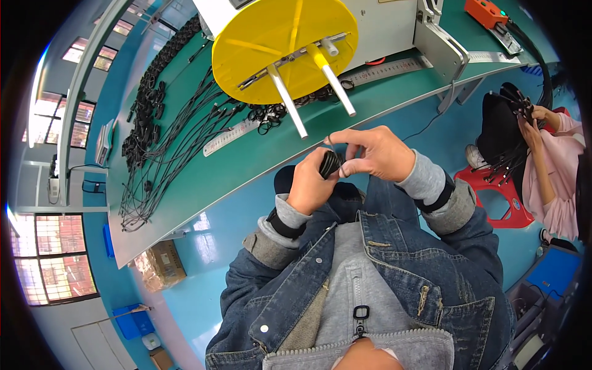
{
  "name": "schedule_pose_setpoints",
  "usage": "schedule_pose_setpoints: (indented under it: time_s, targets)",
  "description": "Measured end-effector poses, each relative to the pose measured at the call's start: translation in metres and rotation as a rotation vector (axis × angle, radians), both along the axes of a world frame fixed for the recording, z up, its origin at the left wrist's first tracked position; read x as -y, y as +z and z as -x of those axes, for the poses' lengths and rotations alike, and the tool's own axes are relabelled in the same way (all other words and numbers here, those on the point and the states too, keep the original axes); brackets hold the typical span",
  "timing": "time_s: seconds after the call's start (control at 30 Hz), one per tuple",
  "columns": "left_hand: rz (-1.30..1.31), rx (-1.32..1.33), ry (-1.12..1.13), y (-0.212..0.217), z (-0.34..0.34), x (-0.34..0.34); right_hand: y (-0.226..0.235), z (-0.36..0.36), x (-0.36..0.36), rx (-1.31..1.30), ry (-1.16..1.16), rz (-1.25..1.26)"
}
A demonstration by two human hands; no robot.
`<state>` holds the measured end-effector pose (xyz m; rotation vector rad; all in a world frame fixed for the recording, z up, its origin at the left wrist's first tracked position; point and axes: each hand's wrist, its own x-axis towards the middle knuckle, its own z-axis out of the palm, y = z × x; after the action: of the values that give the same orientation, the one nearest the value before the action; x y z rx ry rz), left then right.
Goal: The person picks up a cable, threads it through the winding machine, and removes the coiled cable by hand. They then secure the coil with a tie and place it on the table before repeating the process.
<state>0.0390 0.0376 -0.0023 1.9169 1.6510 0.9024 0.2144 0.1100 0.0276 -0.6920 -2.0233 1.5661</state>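
Black cable, wound into a tight coil, sits between my two hands just above my lap, in front of the green tabletop. My left hand is clenched around the coil from below, so the loops cannot spring apart. My right hand comes over the top with its grip pinched on a thin loose end of the cable that arcs up beside the thumb; holding it that way keeps the strand taut against the bundle.

On the tabletop, many more black cables lie fanned out in long strands, their ends gathered toward a steel ruler lying flat along the surface, probably so lengths can be checked against it. A yellow disc with white pegs stands at the back of the tabletop, the pegs pointing toward me, near enough to reach from where I sit. A heap of small black parts runs along the far edge.

To my right, well apart, another person in pink sits on a red stool, holding a bunch of similar cables. A cardboard box rests on the blue floor under the tabletop.
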Motion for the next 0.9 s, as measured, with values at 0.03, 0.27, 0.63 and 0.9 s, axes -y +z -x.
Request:
schedule_pose_setpoints:
  time_s: [0.03, 0.27, 0.63, 0.9]
  targets:
    - [0.0, 0.001, 0.0, 0.0, -0.001, 0.0, 0.0, 0.002, 0.001, 0.038, -0.015, -0.206]
    - [-0.146, -0.052, 0.015, -0.008, -0.006, -0.002, -0.007, 0.018, 0.007, 0.222, -0.056, -0.613]
    - [0.551, 1.63, -0.363, 0.003, 0.017, 0.004, -0.024, 0.018, 0.024, -0.465, -0.003, 0.827]
    - [0.706, 1.706, -0.434, 0.001, 0.022, 0.008, -0.028, 0.012, 0.005, -0.357, -0.151, 0.782]
